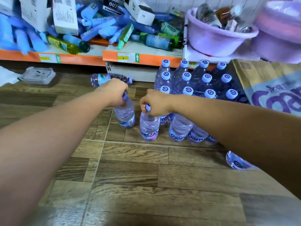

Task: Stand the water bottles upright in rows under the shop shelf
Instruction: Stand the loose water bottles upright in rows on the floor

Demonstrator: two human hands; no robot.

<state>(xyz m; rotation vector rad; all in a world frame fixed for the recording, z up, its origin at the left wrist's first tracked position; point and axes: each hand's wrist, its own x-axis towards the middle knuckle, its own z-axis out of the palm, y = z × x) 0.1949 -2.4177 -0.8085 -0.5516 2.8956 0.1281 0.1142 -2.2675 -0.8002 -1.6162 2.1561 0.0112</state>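
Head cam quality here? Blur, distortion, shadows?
Head view: left hand and right hand, with the left bottle and right bottle they grip, fairly sharp; blue packs and lilac basin in the top corners smeared; orange shelf edge bows, wide-angle distortion; dark shadow on the floor at bottom centre.

Up at 12 o'clock, a dark box on the shelf says "007" in white. The price tag on the shelf edge shows a white arrow that points up. Each bottle cap at 1 o'clock has a purple swirl like a 6. The front bottle has purple letters, maybe "Oam". The cardboard box at 3 o'clock has big purple letters, cut off. The label on the left bottle is too blurry.
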